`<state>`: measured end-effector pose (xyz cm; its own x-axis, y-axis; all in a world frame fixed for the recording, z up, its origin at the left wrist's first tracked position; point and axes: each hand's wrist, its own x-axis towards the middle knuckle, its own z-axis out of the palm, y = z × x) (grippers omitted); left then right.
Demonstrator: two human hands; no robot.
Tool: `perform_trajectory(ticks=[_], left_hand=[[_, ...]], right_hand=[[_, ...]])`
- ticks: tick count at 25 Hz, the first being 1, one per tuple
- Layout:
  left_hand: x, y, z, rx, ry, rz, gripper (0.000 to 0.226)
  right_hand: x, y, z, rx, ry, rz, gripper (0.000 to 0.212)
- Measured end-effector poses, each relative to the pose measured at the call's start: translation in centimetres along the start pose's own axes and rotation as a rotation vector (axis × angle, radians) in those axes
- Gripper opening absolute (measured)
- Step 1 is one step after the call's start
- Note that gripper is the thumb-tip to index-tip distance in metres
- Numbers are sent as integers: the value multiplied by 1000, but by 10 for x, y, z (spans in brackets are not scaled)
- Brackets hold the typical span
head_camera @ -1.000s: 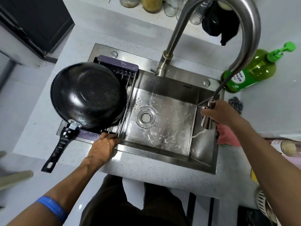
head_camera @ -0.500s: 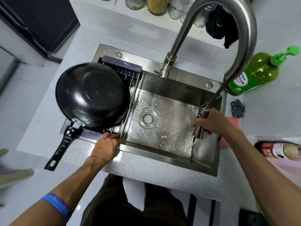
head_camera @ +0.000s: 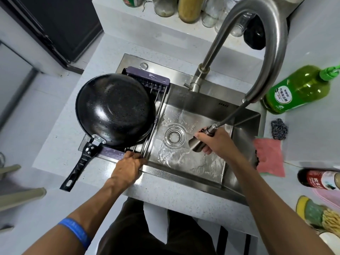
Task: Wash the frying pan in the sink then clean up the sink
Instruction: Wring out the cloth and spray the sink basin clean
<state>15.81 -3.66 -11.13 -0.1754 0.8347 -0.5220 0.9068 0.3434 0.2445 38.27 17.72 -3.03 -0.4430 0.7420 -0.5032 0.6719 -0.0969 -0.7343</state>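
At the bottom of the frame two bare forearms reach up from the lower corners, the left one wearing a blue wristband [head_camera: 74,230]. Just above the near edge of the table [head_camera: 176,197], the left hand [head_camera: 127,167] sits at lower centre with its fingers curled over the near rail of the drying rack [head_camera: 150,83] where it meets the front rim of the sink [head_camera: 184,178]. To its right, over the middle of the basin, the right hand [head_camera: 216,140] is wrapped around the pull-out spray head [head_camera: 197,142], which points down and left; water runs from it onto the wet steel floor near the round drain [head_camera: 174,136]. The hose [head_camera: 231,116] climbs from that hand to the tall curved faucet [head_camera: 257,43] in the upper right. The frying pan [head_camera: 115,109] lies on the rack over the left part of the sink, left of centre, bottom up and beaded with drops, its black handle [head_camera: 79,162] slanting to the lower left just left of the left hand, which does not touch it; the right hand is well apart from the pan. At right on the table lie a pink cloth [head_camera: 270,157], a steel scourer [head_camera: 279,128] and a green soap bottle [head_camera: 298,91]. Jars [head_camera: 187,8] line the shelf at the top.
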Motion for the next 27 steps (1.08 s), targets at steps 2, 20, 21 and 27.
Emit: perform_trajectory(ticks=[2,20,21,27], left_hand=[[1,0,1,18,4,-5,39],[0,-1,1,8,11,3,44],[-1,0,1,14,9,1,44],[-1,1,0,23,11,4,43]], right_hand=[[5,-6,7,84,12,-12,16],[60,-35,14,314,193,-38,25],[60,-33,11,287,209,-40,27],[50,-33,3,184,172,-86,11]])
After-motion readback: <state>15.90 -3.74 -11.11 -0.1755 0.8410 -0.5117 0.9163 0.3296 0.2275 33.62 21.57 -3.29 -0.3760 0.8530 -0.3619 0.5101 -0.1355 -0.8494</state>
